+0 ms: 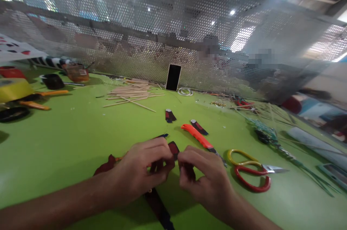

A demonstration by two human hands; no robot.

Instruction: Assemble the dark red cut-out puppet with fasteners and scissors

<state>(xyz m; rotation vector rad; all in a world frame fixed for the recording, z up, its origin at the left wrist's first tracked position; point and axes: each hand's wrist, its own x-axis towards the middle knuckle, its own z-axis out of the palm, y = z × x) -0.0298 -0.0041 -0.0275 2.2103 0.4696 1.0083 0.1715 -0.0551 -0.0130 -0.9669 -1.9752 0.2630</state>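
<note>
Both hands low over the bright green desk (67, 139), close together near the front edge. Left hand (141, 172) curled, grip clenched on a dark red and navy strip of fabric or tape (173, 148), thumb and fingertips pinching its upper end. Right hand (206, 179) just beside, fingers bent inward and pinching the same strip from the other side, so grip closed on it too. Strip trailing down beneath the left hand toward the near edge, a darker length of it lying flat on the desk, another reddish end poking out to the left of the left wrist. Just beyond the right hand, an orange utility knife with a grey blade end (196, 135), lying diagonally. Near that, two small dark red and black cut pieces (170, 115), well clear of the hands. To the right, a pair of scissors with one yellow and one red handle loop (251, 170), blades pointing right, resting flat. Farther back, a loose pile of thin wooden sticks (132, 92), and a black phone (173, 77) propped upright against a perforated metal screen (162, 24). At far left, a yellow tape roll (13, 89) among orange-handled tools. At far right, green wire stems (273, 139) strewn along the desk; finer detail there too blurred to tell.
</note>
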